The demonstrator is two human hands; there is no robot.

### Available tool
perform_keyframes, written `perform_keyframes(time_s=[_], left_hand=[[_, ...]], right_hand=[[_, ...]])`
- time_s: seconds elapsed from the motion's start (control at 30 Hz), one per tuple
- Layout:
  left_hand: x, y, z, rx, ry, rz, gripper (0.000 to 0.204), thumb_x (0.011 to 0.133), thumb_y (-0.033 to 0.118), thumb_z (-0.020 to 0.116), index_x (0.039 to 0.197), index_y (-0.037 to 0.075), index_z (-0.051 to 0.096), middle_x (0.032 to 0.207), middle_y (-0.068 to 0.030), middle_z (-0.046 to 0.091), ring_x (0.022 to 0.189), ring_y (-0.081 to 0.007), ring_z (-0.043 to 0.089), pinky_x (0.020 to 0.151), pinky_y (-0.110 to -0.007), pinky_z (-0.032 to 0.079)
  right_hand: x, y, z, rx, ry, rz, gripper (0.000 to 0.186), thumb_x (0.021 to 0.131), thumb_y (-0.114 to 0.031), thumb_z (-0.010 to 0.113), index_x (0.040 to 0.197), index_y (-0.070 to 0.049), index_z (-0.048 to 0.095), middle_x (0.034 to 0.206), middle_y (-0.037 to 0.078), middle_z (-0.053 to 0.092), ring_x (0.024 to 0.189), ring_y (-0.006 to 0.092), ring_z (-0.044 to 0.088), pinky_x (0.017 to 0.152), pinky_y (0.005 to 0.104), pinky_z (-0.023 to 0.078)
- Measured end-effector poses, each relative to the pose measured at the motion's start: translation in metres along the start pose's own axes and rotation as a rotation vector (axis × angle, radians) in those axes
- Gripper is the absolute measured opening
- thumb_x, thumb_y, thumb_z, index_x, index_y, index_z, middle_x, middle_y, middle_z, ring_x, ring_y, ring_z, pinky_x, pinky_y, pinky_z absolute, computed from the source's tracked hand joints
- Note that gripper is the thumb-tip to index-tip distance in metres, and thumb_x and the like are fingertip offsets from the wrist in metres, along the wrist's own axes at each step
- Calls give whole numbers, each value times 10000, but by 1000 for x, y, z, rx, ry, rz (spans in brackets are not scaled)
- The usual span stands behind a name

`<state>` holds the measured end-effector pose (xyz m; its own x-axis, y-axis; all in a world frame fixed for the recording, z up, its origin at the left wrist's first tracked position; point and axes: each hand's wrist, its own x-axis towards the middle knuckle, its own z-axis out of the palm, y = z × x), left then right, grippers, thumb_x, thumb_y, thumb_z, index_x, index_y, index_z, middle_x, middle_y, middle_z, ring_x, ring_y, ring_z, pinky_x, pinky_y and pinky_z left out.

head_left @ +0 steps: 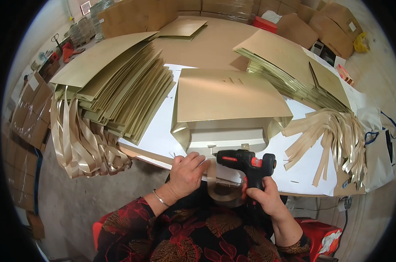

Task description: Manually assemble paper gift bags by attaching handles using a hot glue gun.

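1. The gold paper bag [228, 98] lies at the middle of the table [215, 48], its open mouth facing the person.
2. A loop of ribbon [212, 172] hangs by the near rim; a skewed or poorly pressed end could leave it crooked or loose.
3. The glue gun [254, 161] points leftward across the mouth, its nozzle [217, 154] close to the ribbon. A slip there could smear the bag, or burn the fingers if it is hot.
4. The right hand [265, 196] is wrapped around the gun's handle; squeezing too hard might let out excess glue.
5. The left hand [187, 174] has bent fingers just beside the ribbon; whether they pinch it, I cannot tell.
6. White paper [303, 174] lies beneath; if it slid, the bag could shift too.
7. The left stack of bags [123, 87] leans, ribbon handles [75, 144] dangling over the edge; a snagging sleeve might topple it.
8. The right stack of bags [289, 65] trails loose ribbon tails [329, 131], which could tangle if brushed.
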<state>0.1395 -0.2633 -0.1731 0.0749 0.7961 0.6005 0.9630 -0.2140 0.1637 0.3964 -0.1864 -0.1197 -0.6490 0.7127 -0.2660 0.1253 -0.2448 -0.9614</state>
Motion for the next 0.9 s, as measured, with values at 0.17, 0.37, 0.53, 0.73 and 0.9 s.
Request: perform_keyframes(time_s=[0.17,0.37,0.53,0.73,0.9], left_hand=[[-3,-3,5,-56,21,-42,277,693,77,625,960,109,689,1013,-7,619,1010,-169,590,735,-334,373],[-5,-3,8,-98,36,-76,376,600,14,606,955,109,686,1024,-18,632,1014,-199,609,748,-351,387],[-4,-2,7,-98,35,-94,351,598,20,618,923,133,687,1022,-8,633,1015,-196,608,755,-347,392],[-4,-2,8,-107,42,-110,300,616,33,648,891,143,694,1001,-5,649,997,-193,614,760,-343,393],[-2,-3,9,-96,75,-79,252,640,62,659,874,151,688,1008,4,649,987,-180,610,755,-332,386]], right_hand=[[-9,-4,1,303,79,-13,417,783,-100,587,1163,29,472,904,140,629,767,223,658,556,329,563],[12,-6,8,338,74,-15,378,800,-121,576,1144,10,488,912,136,627,766,216,653,551,312,552],[5,-2,3,216,51,72,394,780,-95,602,1146,11,503,936,105,631,787,182,633,746,312,523],[14,-23,18,375,-41,-18,515,759,-55,572,1253,43,464,1057,172,633,960,258,658,646,373,618],[45,-39,43,287,9,39,476,774,-59,577,1231,22,470,999,131,655,884,203,655,622,320,571]])
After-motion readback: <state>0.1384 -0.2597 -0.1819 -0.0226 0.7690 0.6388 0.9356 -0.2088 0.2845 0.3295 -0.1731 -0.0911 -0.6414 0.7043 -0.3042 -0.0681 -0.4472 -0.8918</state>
